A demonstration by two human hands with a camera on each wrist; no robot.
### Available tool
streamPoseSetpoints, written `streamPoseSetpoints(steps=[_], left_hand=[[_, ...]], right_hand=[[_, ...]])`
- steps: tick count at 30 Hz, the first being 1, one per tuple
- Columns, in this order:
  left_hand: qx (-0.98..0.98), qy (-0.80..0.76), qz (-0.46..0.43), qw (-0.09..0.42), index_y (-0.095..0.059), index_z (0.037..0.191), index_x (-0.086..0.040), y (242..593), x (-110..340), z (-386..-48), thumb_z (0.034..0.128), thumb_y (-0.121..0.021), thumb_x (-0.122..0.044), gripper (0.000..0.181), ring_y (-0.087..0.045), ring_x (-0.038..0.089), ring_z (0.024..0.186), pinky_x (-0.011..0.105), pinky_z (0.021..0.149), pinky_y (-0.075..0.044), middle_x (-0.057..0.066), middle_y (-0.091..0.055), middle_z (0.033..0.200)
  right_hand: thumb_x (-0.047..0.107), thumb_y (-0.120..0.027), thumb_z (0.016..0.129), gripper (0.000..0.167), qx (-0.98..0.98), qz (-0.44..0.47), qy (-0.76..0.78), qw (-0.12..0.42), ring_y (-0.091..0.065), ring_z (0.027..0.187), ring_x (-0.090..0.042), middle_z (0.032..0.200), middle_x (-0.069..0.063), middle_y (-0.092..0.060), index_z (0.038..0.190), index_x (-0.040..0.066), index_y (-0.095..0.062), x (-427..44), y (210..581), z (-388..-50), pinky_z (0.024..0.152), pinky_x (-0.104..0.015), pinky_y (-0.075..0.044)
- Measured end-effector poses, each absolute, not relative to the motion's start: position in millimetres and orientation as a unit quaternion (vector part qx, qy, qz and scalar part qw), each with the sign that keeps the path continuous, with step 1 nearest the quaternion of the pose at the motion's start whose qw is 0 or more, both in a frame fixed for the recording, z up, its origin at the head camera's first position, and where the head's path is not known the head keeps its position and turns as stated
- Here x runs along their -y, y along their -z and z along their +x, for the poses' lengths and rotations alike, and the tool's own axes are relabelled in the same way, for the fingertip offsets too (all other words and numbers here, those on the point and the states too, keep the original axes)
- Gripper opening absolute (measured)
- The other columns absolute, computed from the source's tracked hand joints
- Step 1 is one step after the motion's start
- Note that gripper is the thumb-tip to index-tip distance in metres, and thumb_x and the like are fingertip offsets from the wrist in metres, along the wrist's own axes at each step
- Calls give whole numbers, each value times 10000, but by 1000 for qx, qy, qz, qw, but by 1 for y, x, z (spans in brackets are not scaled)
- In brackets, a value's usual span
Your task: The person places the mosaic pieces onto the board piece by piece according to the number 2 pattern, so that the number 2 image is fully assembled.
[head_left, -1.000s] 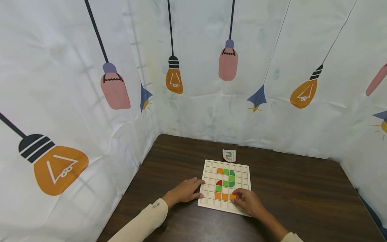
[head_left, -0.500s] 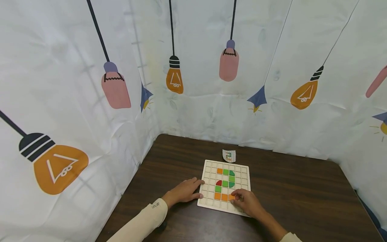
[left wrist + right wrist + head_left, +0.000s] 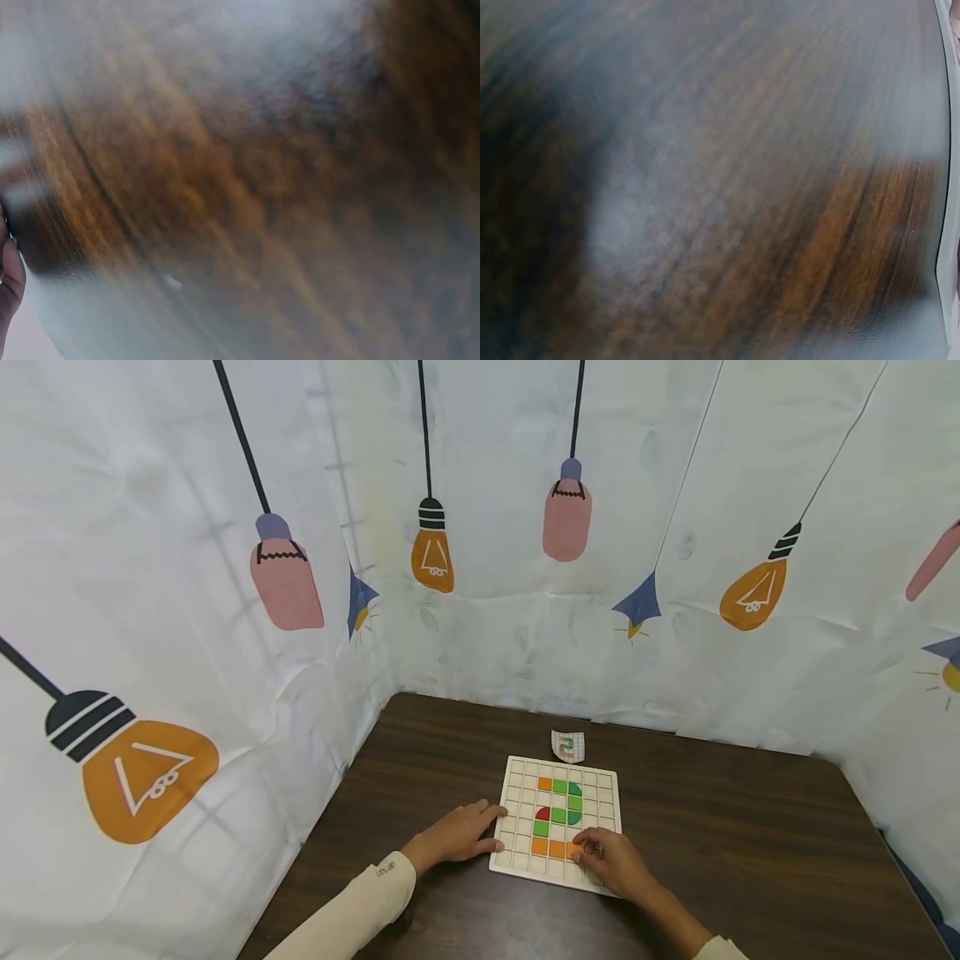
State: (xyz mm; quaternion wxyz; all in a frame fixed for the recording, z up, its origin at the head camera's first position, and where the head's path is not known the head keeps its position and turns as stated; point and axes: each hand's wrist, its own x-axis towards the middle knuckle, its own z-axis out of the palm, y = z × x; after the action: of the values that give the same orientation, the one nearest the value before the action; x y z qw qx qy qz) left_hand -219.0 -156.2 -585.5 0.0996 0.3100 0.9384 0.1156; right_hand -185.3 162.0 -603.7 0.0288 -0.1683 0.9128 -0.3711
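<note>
A pale square grid board point(image 3: 517, 860) lies on the table, bearing orange, green and red tiles in a bent line. The right hand point(image 3: 618, 864) is over its lower right part, pinching an orange tile point(image 3: 572, 850) between thumb and fingertips. That tile sits at the right end of the bottom row, beside another orange tile point(image 3: 557, 849), and the fingers partly cover it. At the board's left edge rests the left hand point(image 3: 457, 835), fingers extended, with fingertips and thumb touching the rim. The left wrist view catches only a bit of that hand point(image 3: 10, 277).
Beyond the board lies a small paper card point(image 3: 567, 747) printed with a coloured grid pattern. The dark wooden table point(image 3: 720, 827) extends well to the right. White curtains point(image 3: 480, 643) with lamp prints enclose its back and left sides.
The orange tile in the right hand has shifted slightly left and down, into line with the bottom row. The left hand stays where it was.
</note>
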Motion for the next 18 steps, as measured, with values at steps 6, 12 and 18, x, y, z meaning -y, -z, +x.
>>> streamPoseSetpoints(steps=[6,12,18], left_hand=[[-936,-121,319,91,-493,1450,-203,586,157,-220,974,-587,-536,588,-504,65,893,336,891,-471,-25,-577,1101],[-936,-119,319,91,-491,1450,-203,587,157,-221,975,-587,-535,587,-503,67,891,339,894,-471,-24,-574,1095],[-936,-116,319,90,-489,1451,-204,587,157,-220,974,-586,-541,592,-510,70,893,341,894,-473,-21,-575,1097]], right_hand=[[170,-786,874,116,-905,-182,383,21,-454,664,10,770,118,-572,969,155,-721,-164,604,-186,598,-209,-396],[209,-779,882,108,-907,-175,382,26,-491,725,14,858,99,-656,966,145,-758,-164,604,-186,641,-216,-434],[198,-782,878,81,-911,-172,375,20,-499,727,14,868,107,-676,949,167,-760,-164,605,-185,647,-217,-441]])
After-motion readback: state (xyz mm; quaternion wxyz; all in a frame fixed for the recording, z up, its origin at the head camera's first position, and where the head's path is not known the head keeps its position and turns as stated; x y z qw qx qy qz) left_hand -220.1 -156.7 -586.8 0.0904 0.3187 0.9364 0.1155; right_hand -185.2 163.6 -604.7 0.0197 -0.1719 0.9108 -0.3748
